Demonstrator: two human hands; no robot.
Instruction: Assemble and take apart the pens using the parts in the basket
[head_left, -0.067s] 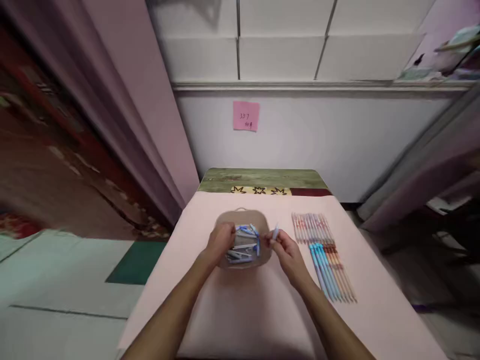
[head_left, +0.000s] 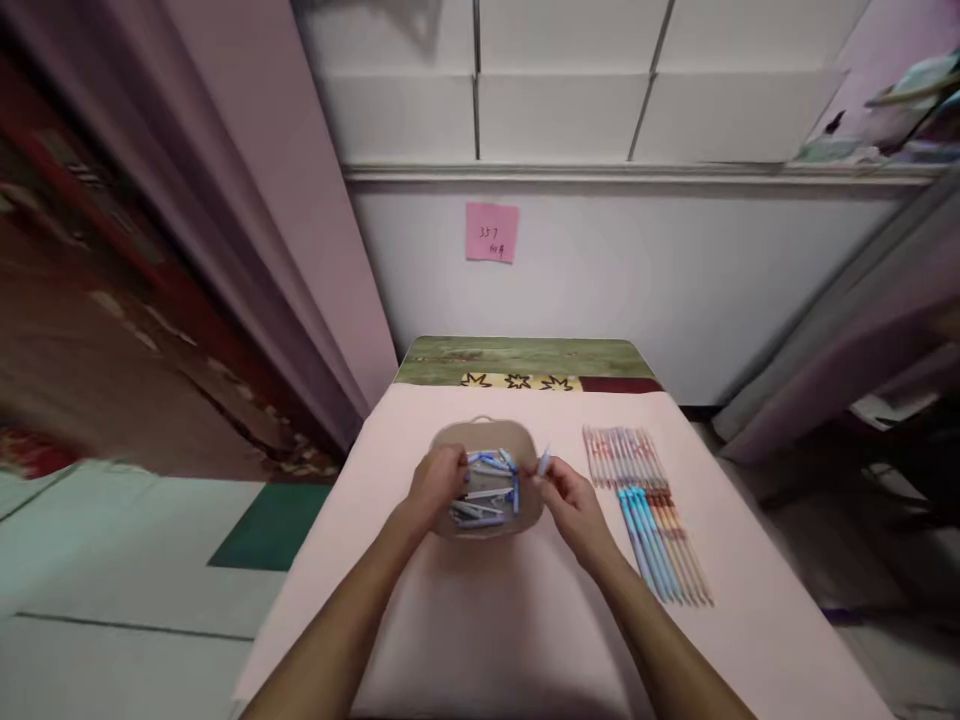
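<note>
A beige basket (head_left: 444,436) with a small loop handle stands on the pink-covered table, holding several loose blue, white and grey pens (head_left: 491,494). My left hand (head_left: 439,482) reaches over the basket's left side with its fingers closed; a bit of blue shows at the fingertips, but what they grip is hidden. At the basket's right rim, my right hand (head_left: 571,500) pinches a pale blue pen (head_left: 544,461), its thin tip pointing up. To the right, light blue pens (head_left: 648,545) and brown-topped pens (head_left: 681,550) lie side by side in a row.
Behind that row lies another row of pale, patterned pens (head_left: 625,457). The pink table cover (head_left: 495,620) stops short of a green patterned strip (head_left: 525,352) at the far edge. A pink note (head_left: 492,232) is stuck on the white wall, and curtains (head_left: 330,250) hang at left.
My right hand has shifted slightly left, carrying the pale blue pen closer to the basket. My left hand has barely moved.
</note>
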